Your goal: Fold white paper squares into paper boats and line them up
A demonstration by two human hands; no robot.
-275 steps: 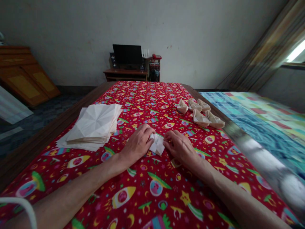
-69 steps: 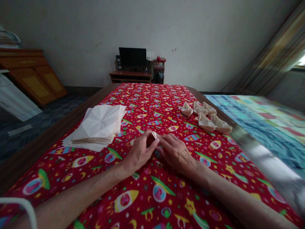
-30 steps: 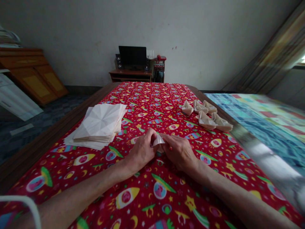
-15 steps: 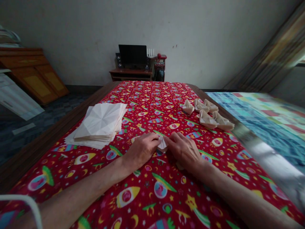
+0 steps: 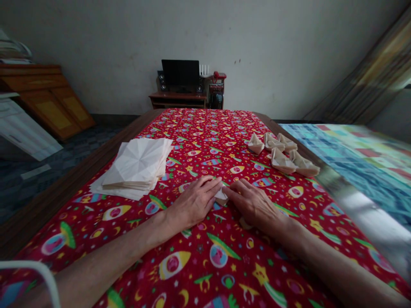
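The small folded white paper (image 5: 221, 196) lies on the red rocket-print tablecloth (image 5: 205, 128) between my hands, partly hidden by my fingers. Its long axis seems to run from upper left to lower right, with a corner toward my right hand. My left grip (image 5: 194, 205) and right grip (image 5: 253, 209) lie flat and unclenched, fingertips at its edges. Paper boats (image 5: 282, 156) sit ahead right, a stack of creased paper sheets (image 5: 136, 164) ahead left.

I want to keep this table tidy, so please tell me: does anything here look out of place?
Yes. A small paper scrap lies beside the right hand on the red cloth, apart from the paper boats and the creased paper stack, so it looks stray.
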